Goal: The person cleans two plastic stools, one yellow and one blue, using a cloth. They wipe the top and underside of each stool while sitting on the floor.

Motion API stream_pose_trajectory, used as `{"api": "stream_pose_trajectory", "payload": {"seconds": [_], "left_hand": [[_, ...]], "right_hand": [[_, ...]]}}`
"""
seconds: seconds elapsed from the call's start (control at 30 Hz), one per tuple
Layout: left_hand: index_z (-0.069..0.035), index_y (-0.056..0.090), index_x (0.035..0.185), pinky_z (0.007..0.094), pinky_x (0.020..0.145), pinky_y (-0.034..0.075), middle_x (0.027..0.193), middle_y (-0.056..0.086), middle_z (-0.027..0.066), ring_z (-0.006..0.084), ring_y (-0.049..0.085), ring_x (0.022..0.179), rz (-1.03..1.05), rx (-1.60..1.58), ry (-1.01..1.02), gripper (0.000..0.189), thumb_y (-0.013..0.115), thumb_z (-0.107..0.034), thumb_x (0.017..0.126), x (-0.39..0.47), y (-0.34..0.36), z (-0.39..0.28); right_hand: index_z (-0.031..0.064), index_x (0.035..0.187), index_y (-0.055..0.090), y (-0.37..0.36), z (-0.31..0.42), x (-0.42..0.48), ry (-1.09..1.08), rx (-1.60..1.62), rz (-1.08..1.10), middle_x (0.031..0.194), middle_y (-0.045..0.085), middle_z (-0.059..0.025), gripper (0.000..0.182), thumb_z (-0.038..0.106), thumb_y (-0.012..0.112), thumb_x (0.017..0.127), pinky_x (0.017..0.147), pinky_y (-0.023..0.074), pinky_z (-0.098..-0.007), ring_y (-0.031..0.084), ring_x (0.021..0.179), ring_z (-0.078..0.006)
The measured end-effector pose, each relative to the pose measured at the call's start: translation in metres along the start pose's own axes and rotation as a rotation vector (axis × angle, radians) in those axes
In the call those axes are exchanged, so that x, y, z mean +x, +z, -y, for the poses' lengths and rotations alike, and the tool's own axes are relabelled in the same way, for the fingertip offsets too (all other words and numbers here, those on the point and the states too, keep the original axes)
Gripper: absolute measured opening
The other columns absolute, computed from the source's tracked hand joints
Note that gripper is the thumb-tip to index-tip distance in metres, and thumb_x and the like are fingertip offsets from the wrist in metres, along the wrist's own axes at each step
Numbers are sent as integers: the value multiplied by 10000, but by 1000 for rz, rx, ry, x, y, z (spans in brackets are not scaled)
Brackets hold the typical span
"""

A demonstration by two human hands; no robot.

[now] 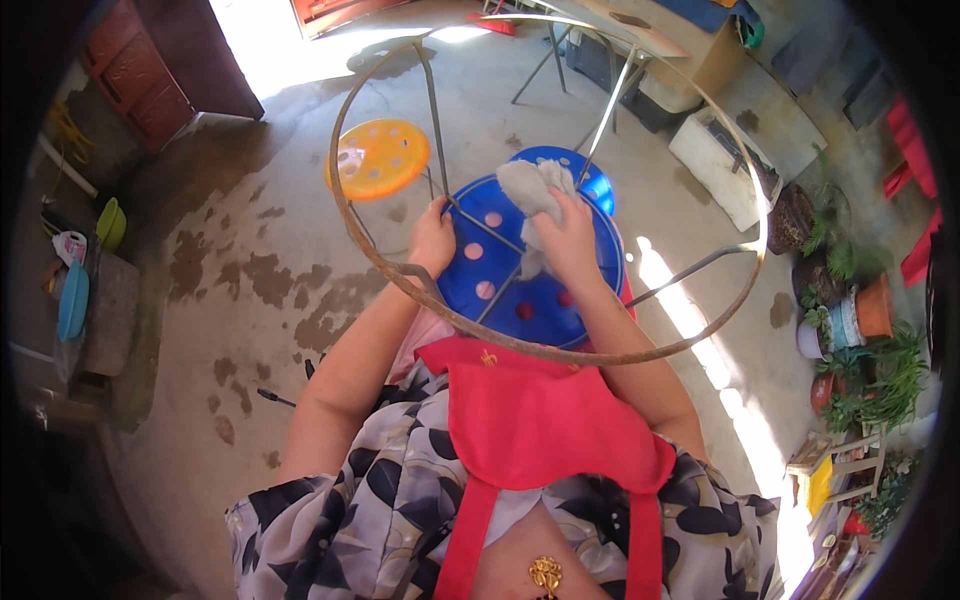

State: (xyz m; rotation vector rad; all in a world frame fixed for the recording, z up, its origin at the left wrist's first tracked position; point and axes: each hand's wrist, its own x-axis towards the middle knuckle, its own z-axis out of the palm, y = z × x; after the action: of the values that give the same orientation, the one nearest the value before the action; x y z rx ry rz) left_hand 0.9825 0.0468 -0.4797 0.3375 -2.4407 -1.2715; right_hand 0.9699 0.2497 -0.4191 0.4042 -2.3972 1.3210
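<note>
An upturned stool rests before me, its round blue plastic seat [480, 217] facing down, with metal legs rising to a rusty metal ring [525, 345] around my forearms. My left hand [435, 238] grips the seat's left edge beside a leg. Bunched in my right hand [568, 236] is a light grey cloth [525, 187], which lies against the underside of the seat near its upper right. Part of the right hand's fingers is hidden by the cloth. Against my lap is a red apron [547, 420].
An orange stool [381, 159] stands ahead to the left, and another blue stool [600, 191] just beyond the seat. A white foam box [716, 169] and potted plants [874, 382] line the right side. A stone block [112, 315] with basins stands left. Dark wet patches mark the concrete floor.
</note>
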Motion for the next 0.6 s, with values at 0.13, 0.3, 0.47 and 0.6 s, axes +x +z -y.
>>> {"api": "stream_pose_trajectory", "payload": {"seconds": [0.13, 0.3, 0.47, 0.6], "left_hand": [[-4, 544, 1170, 450, 881, 444, 1071, 612, 243, 409, 567, 1016, 0, 58, 42, 324, 437, -207, 940, -1, -1, -5], [-2, 583, 1099, 463, 838, 447, 1006, 619, 256, 431, 568, 969, -24, 40, 87, 394, 382, -314, 968, -2, -5, -10], [31, 587, 1106, 425, 862, 438, 1042, 615, 265, 421, 569, 1012, 55, 2, 4, 483, 351, -372, 983, -4, -12, -21], [31, 578, 1116, 432, 865, 433, 1047, 608, 275, 431, 562, 1013, 58, 11, 10, 489, 344, -377, 986, -3, -12, -22]], "right_hand": [[77, 1158, 603, 33, -2, 9, -134, -718, 300, 1260, 517, -108, 491, 295, 629, 718, 910, 356, -484, 341, 1257, -293], [110, 1130, 618, 58, 6, 25, -265, -704, 464, 1164, 555, -80, 422, 236, 626, 727, 875, 378, -461, 448, 1146, -278], [126, 1002, 659, 60, -1, 11, -414, -317, 445, 1049, 604, -62, 294, 187, 632, 716, 847, 391, -415, 492, 1078, -225], [143, 965, 650, 61, 8, -4, -604, -312, 472, 1030, 595, -25, 262, 136, 634, 704, 800, 405, -415, 496, 1056, -224]]}}
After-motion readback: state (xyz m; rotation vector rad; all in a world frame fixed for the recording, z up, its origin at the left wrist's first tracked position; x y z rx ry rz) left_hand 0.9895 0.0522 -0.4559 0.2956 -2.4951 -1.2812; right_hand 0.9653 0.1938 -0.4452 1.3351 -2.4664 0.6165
